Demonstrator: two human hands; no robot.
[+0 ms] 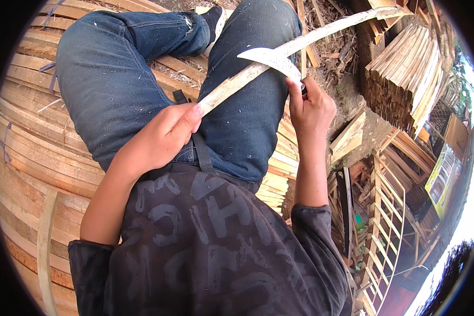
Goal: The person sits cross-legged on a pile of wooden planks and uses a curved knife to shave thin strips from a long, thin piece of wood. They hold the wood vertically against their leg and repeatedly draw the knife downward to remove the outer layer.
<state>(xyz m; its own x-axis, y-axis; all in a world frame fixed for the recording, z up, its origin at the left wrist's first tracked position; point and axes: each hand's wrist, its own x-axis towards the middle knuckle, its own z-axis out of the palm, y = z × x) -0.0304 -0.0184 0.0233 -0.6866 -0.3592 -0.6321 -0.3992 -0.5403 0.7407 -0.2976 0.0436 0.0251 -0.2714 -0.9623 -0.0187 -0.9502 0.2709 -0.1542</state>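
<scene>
A long pale wooden stick [326, 31] slants across my lap, from near my waist up to the far right. My left hand [163, 134] is closed around its near end, with the thumb lying along the wood. My right hand [312, 108] grips a sickle [273, 59] by its dark handle, which is mostly hidden in the fingers. The curved, bright blade crosses over the stick above my right thigh, its tip pointing left. Part of the stick's surface below the blade looks rough and stripped.
I sit on stacked wooden slats [47, 126] tied with blue cord. Wood chips [339, 63] litter the ground at right. Beyond stand a bundle of cut sticks [405, 66], a ladder-like wooden frame [382, 231] and a yellow-edged banner [443, 176].
</scene>
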